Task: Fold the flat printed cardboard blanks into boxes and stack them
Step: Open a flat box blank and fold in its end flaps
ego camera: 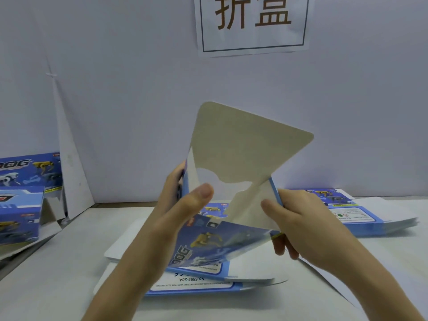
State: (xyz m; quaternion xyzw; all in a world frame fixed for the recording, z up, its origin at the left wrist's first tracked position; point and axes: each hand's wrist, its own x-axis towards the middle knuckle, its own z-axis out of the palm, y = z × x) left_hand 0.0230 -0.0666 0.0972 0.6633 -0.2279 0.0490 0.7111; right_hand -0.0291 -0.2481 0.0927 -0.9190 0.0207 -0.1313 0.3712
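Note:
A blue printed cardboard blank (238, 167) is held up above the table's middle, partly opened, its grey inner flap standing up toward the wall. My left hand (183, 205) grips its left edge, thumb in front and fingers behind. My right hand (298, 218) pinches its right side, thumb on the grey inside and fingers under the printed panel. Flat blanks (199, 281) lie in a loose pile under my hands. Folded blue boxes (20, 214) stand stacked at the far left.
Another pile of flat blanks (361, 214) lies at the right, near the wall. A white wall with a paper sign (252, 24) closes the back. White sheets (69, 158) lean in the left corner. The table (58, 274) is covered in white.

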